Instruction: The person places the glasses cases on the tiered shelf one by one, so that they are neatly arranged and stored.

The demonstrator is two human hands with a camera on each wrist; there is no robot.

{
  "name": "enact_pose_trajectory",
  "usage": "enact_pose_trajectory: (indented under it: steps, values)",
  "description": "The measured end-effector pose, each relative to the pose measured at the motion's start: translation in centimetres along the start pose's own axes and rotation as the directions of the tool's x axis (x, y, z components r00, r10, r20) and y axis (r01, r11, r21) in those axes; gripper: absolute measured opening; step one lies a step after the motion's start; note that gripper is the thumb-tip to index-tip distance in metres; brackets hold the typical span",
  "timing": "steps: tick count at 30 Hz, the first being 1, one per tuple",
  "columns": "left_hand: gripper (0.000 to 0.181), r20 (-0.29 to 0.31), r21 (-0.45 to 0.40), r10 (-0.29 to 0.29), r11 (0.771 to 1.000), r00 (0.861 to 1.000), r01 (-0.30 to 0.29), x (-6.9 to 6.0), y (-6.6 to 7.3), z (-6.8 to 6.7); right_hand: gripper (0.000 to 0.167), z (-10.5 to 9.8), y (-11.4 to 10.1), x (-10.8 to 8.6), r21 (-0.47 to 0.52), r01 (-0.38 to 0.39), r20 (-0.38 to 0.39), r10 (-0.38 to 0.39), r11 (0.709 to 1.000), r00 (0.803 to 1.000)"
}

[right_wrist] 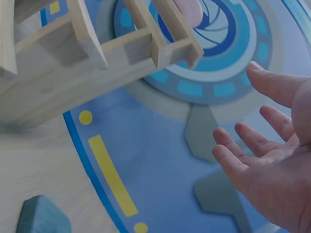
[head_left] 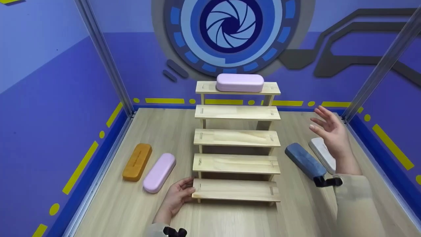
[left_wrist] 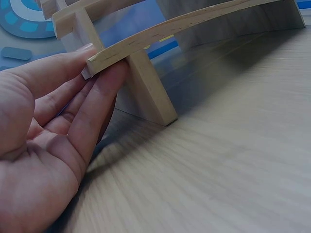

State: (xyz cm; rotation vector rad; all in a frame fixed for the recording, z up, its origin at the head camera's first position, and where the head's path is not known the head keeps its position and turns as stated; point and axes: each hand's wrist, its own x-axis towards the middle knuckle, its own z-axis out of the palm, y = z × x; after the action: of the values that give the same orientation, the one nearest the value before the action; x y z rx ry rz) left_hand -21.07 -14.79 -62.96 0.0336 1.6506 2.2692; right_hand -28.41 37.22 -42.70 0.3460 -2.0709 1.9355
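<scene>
A stepped wooden rack (head_left: 236,164) with several shelves stands in the middle of the table. My left hand (head_left: 177,196) pinches the left end of its lowest shelf (left_wrist: 121,51), thumb on top and fingers underneath. On the top shelf lies a pink glasses case (head_left: 240,82). My right hand (head_left: 332,135) is raised to the right of the rack, fingers spread and holding nothing. Below it lie a blue glasses case (head_left: 305,160) and a white case (head_left: 322,153), the white one partly hidden by the hand and wrist.
Left of the rack, an orange-brown case (head_left: 137,162) and a second pink case (head_left: 160,172) lie side by side on the wooden table (head_left: 108,207). Blue printed panels (head_left: 141,59) wall in the back and both sides, with metal posts (head_left: 108,65) at the corners.
</scene>
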Motion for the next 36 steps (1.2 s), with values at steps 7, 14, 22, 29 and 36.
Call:
enact_pose_trajectory:
  steps: [7,14,22,29,36]
  values:
    - [0.064,-0.004,0.0,0.0,1.0,1.0,0.0,0.0,0.1,0.0,0.067,-1.5,2.4,-3.2,0.069,-0.03,-0.087,0.036,0.997,0.996]
    - [0.066,-0.001,0.0,0.011,1.0,1.0,-0.011,-0.2,0.0,-0.1,0.065,-2.8,5.6,-6.7,0.072,-0.114,-0.158,0.125,0.991,0.98]
    - [0.066,-0.005,-0.005,0.011,1.0,1.0,-0.011,-0.2,0.0,-0.1,0.07,-4.1,8.7,-9.7,0.11,-0.261,-0.229,0.28,0.959,0.932]
    - [0.067,-0.018,0.007,-0.007,1.0,1.0,0.007,-0.2,0.1,-0.1,0.08,-4.9,10.7,-10.9,0.089,-0.399,-0.289,0.407,0.913,0.866]
    - [0.066,-0.007,0.005,-0.012,1.0,1.0,0.012,-0.1,0.2,0.0,0.094,-4.8,12.2,-10.9,0.078,-0.521,-0.282,0.52,0.85,0.806]
